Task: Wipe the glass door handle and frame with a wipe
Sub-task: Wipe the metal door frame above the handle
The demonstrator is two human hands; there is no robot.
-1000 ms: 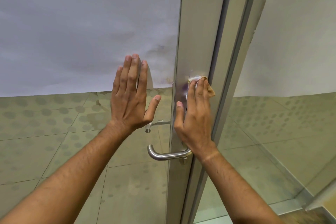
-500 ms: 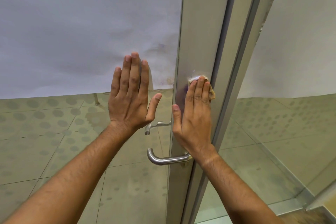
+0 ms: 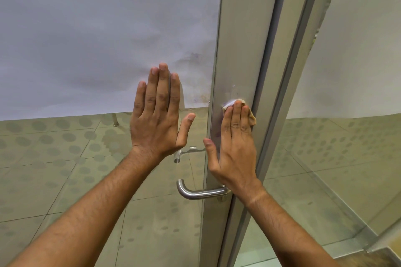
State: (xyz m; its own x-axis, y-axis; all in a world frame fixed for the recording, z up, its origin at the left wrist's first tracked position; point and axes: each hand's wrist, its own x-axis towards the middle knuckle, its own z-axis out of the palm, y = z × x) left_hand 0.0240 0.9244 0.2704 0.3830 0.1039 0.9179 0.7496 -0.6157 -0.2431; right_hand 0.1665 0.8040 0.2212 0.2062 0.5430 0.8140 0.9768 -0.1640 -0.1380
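A tall silver door frame runs up the middle of the view. My right hand lies flat on it with straight fingers and presses a small crumpled tan and white wipe against the metal; most of the wipe is hidden under my fingers. Below that hand, the steel lever handle sticks out to the left. My left hand is spread flat on the glass door pane, left of the frame. A smudge shows on the frame just above the wipe.
Frosted white film covers the upper glass. A second handle shows through the glass on the far side. To the right stands another glass panel with a metal floor rail. Tiled floor lies beyond.
My right hand and the wipe have shifted slightly down the frame. My left hand stays flat on the glass in about the same place.
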